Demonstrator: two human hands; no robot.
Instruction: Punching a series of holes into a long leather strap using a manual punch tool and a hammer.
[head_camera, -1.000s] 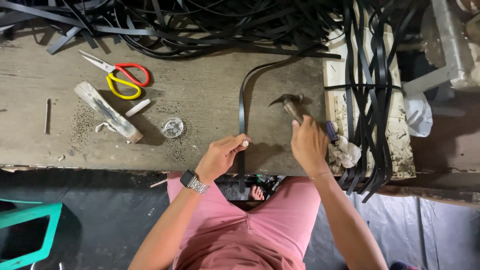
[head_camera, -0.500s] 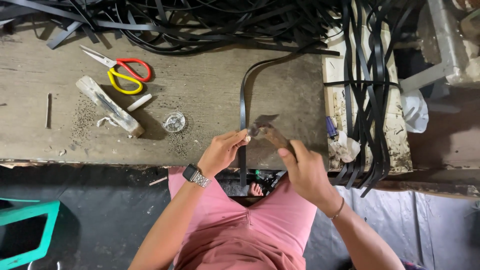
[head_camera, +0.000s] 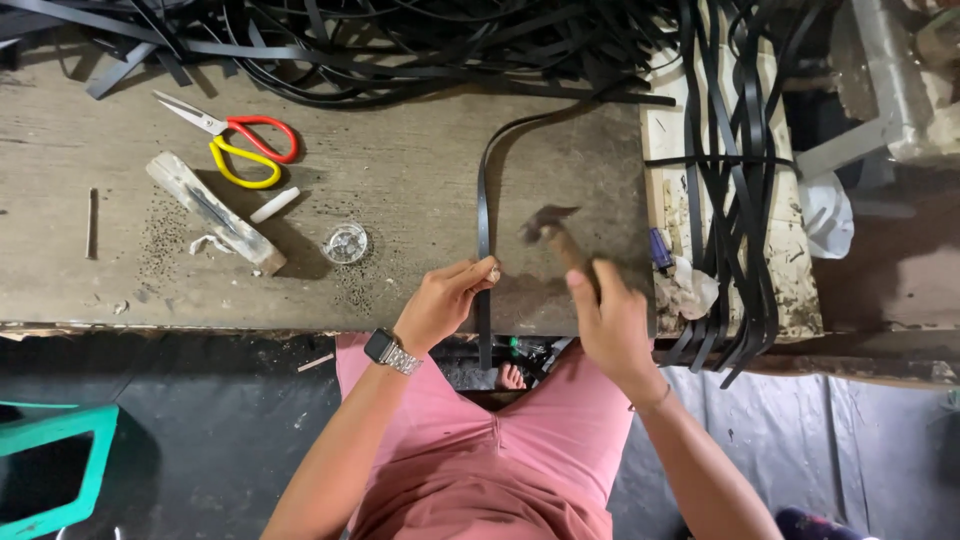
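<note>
Black strap (head_camera: 483, 215): 1 narrow flat band, matte black, lying on the table (head_camera: 400, 190). Long axis runs near to far; the near end hangs over the table's near edge, the far end bends right into the heap of black strips (head_camera: 420, 50) along the far side.

Left hand (head_camera: 440, 300): grip pinched shut on a small pale piece (head_camera: 493, 274), fingertips resting against the strap just inside the near edge. Wristwatch (head_camera: 388, 352) with metal band on the wrist.

Hammer (head_camera: 552, 228): dark metal head, wooden handle, motion-blurred. Handle slants from near right to far left; head sits just right of the strap, above the table, its long axis crosswise to the handle.

Right hand (head_camera: 612, 320): grip clenched around the hammer handle's near end.

Other items on the table, left part: 1 pair of scissors (head_camera: 235, 140) with red and yellow loops, blades pointing far left; 1 weathered wooden block (head_camera: 215, 212); 1 white stick (head_camera: 274, 204); 1 small clear round dish (head_camera: 346, 243).
</note>
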